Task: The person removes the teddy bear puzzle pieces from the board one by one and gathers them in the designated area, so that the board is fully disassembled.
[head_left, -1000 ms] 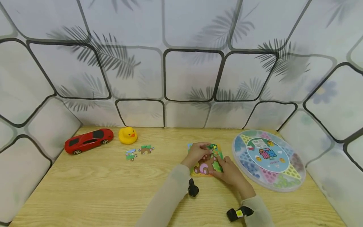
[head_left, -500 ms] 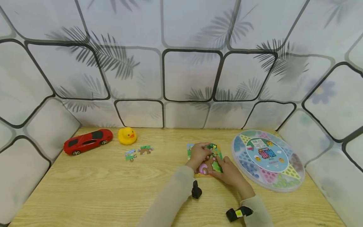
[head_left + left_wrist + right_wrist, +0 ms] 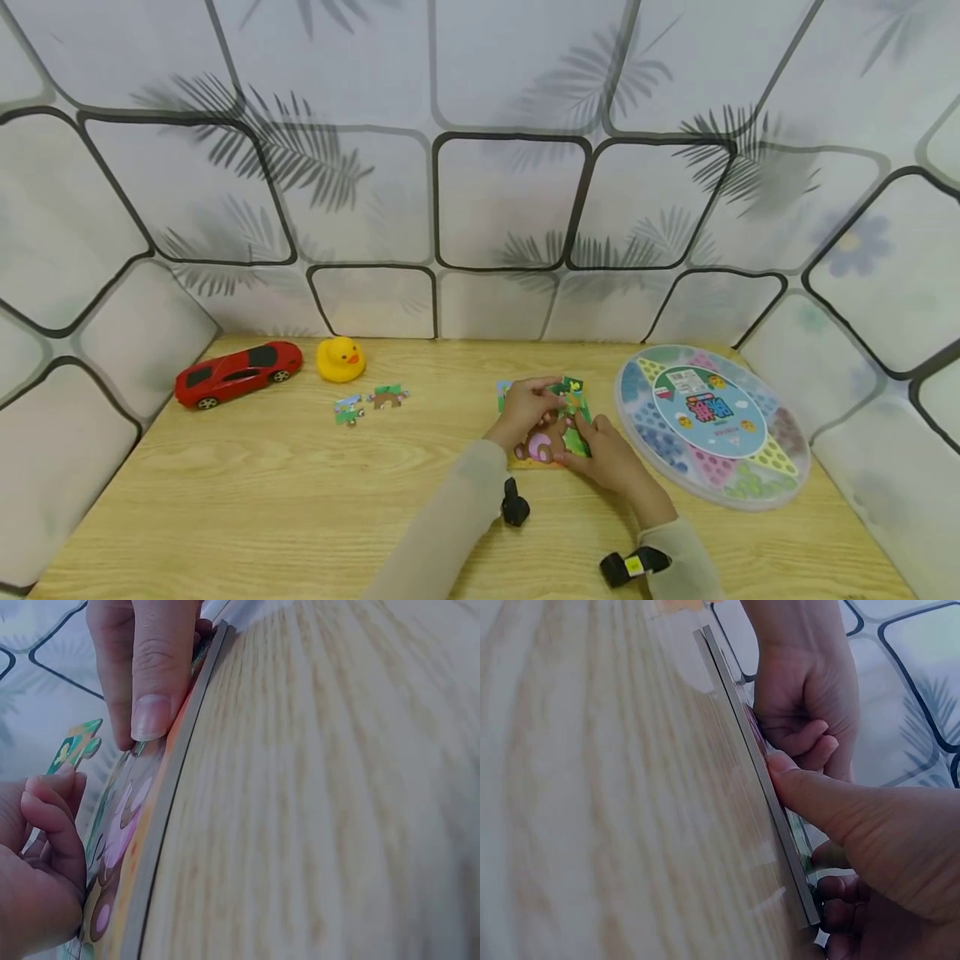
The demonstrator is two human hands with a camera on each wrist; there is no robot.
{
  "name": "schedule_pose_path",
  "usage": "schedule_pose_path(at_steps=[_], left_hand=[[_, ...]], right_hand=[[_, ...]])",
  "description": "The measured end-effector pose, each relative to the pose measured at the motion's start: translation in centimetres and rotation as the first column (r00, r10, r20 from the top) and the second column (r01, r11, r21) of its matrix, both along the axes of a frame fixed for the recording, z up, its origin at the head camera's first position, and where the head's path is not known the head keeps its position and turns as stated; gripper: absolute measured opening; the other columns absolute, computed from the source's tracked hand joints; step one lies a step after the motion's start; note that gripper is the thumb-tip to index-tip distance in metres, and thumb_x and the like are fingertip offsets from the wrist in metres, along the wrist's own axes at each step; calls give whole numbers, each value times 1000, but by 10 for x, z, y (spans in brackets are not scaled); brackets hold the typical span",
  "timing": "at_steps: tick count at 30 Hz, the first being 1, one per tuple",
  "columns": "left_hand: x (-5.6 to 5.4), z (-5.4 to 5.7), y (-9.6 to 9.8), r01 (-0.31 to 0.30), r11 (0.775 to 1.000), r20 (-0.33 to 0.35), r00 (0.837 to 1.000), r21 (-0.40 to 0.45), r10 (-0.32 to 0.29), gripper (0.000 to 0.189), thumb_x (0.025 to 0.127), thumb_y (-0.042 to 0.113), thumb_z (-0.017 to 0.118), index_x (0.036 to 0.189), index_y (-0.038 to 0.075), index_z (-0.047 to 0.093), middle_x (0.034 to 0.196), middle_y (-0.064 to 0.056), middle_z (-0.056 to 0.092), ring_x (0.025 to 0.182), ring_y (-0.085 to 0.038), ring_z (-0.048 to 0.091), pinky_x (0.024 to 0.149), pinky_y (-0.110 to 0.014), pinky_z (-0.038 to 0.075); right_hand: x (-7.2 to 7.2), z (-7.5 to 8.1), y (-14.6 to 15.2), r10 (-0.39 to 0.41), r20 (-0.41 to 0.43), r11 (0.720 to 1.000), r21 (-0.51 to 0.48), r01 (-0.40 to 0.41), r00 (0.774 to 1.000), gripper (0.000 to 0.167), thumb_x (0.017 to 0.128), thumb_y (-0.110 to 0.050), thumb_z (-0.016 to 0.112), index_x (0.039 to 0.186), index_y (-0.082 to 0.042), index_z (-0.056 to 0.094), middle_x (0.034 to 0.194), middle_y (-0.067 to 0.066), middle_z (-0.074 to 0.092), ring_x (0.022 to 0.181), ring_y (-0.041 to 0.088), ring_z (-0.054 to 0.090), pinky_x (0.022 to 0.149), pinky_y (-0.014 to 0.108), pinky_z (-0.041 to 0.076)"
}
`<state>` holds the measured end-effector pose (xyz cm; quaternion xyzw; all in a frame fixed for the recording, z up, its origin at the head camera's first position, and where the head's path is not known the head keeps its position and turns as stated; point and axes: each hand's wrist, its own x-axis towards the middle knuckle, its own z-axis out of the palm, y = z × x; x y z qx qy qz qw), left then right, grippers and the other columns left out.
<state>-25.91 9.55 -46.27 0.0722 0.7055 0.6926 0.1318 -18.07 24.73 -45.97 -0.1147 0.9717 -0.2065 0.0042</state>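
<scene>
Two hands work at a puzzle board, which lies on the wooden table a little right of the middle. Its shallow tray has an orange border, and a brown bear with a pink belly shows in it. The left hand reaches over the tray and pinches a green and yellow piece; in the left wrist view the piece sticks up clear of the picture. The right hand grips the board, its thumb pressed on the near border and its fingers curled at the right edge. Just right of this hand lies a round clear game case with a blue label; behind its cover, blue balls gather at the near left and green ones along the near edge. Well to the left, two loose pieces lie flat outside the tray, just beside each other. Behind them sits a yellow duck, with a red toy car farther left.
</scene>
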Motion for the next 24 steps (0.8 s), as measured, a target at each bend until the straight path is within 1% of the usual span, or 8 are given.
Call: schedule_pose_path(at_steps=[3,6,9,13,17,21,24], left_hand=[[0,-1,-2,18,1000,8,1000,20,-19,36,85,4,68,120,11,67,72,-7,64,43,-3,43,43,-14,37],[-2,-2,-4,21,999,22,1000,46,-22,36,84,4,68,120,11,67,70,-2,62,44,-3,43,43,-13,38],[-3,-3,-7,24,996,38,999,90,-27,37,84,3,68,120,11,67,70,0,60,45,-3,44,43,-13,39],[-3,-5,-14,32,988,53,998,151,-41,38,85,1,66,121,12,66,75,-1,62,47,-3,45,45,-13,39],[-3,-7,-19,28,982,67,997,189,-42,39,85,1,64,122,13,65,78,-3,65,50,-4,47,46,-12,40],[-4,-8,-24,22,976,77,996,217,-39,39,85,3,67,123,14,65,75,0,63,51,-4,47,46,-13,41],[-5,-8,-29,19,977,77,996,212,-36,39,85,5,68,123,16,65,76,2,62,51,-4,47,46,-14,40]], right_hand=[[1,0,0,2,-6,1000,-1,-2,1000,83,82,-40,71,138,11,37,80,4,33,65,15,34,58,27,31],[1,1,0,5,-8,1000,-4,-5,1000,83,82,-41,71,138,10,37,79,4,32,64,15,33,57,27,30],[1,1,0,2,3,1000,-8,-2,1000,83,83,-41,71,139,9,37,80,4,32,64,15,33,57,27,29],[0,1,-4,-5,18,1000,-15,5,1000,84,83,-42,71,141,7,36,80,4,32,65,15,34,58,27,30],[0,0,-4,-9,26,1000,-21,9,1000,83,83,-42,71,141,7,36,81,4,32,65,15,34,58,27,30],[1,0,-3,-8,25,1000,-19,9,1000,81,84,-42,69,140,7,38,81,5,32,66,16,35,58,28,32],[1,0,0,-9,25,1000,-17,10,1000,80,85,-43,68,139,7,38,82,5,33,67,16,36,59,29,33]])
